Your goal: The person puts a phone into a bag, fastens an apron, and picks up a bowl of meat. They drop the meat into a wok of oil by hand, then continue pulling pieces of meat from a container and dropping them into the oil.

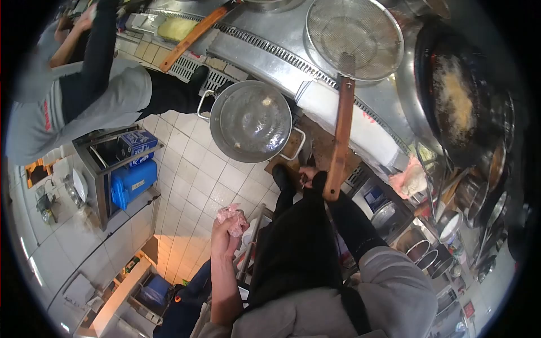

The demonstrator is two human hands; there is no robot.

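My left hand [224,239] is raised at lower centre, its fingers wrapped round a crumpled pinkish cloth [232,218]. My right hand [307,176] is low in front of my dark apron, beside the long wooden handle [341,135] of a wire strainer [356,36]; its fingers are curled, and what they hold, if anything, is too small to tell. Between the hands and the counter stands a large metal pot [251,121] with two handles, with wet, shiny contents. The strainer rests on the steel counter, its handle reaching over the counter's edge.
At right, a dark wok [456,101] holds bubbling, foamy liquid. A white folded towel [344,118] lies along the counter edge [259,56]. Another person [84,101] in a grey shirt stands at upper left. A cart with a blue bin [133,184] stands at left.
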